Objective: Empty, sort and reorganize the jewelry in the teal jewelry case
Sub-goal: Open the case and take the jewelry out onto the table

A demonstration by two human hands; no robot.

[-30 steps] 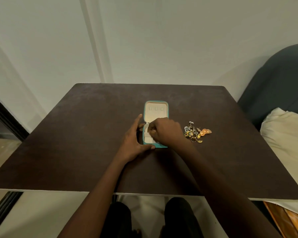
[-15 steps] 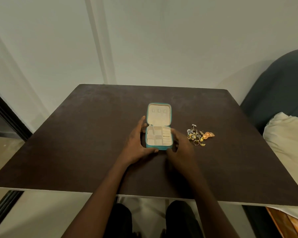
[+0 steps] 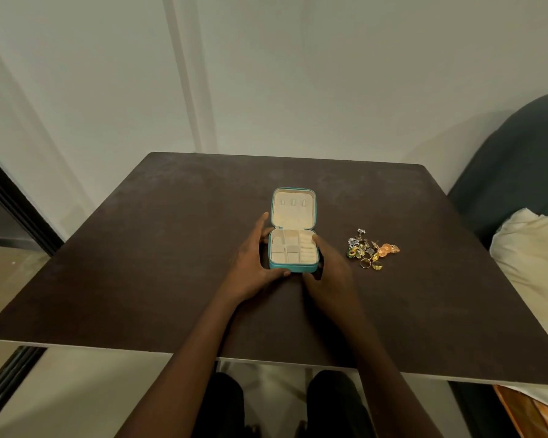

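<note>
The teal jewelry case [image 3: 293,267] lies open in the middle of the dark table [image 3: 140,248], lid raised toward the wall. Its cream compartments look empty. My left hand [image 3: 253,260] cups the case's left side and front corner, thumb under the front edge. My right hand [image 3: 329,270] rests against the case's right side, one fingertip on the rim. A small pile of jewelry [image 3: 372,249], with gold rings, orange pieces and silver flower pieces, sits on the table to the right of the case, apart from my right hand.
A white wall stands behind the table. A dark cushioned seat [image 3: 519,172] and a cream pillow [image 3: 535,257] lie at the right. My knees show below the table's front edge.
My right hand has come out of the case's compartments and moved to its right side. The left hand has stayed on the left side. The camera view has shifted slightly.
</note>
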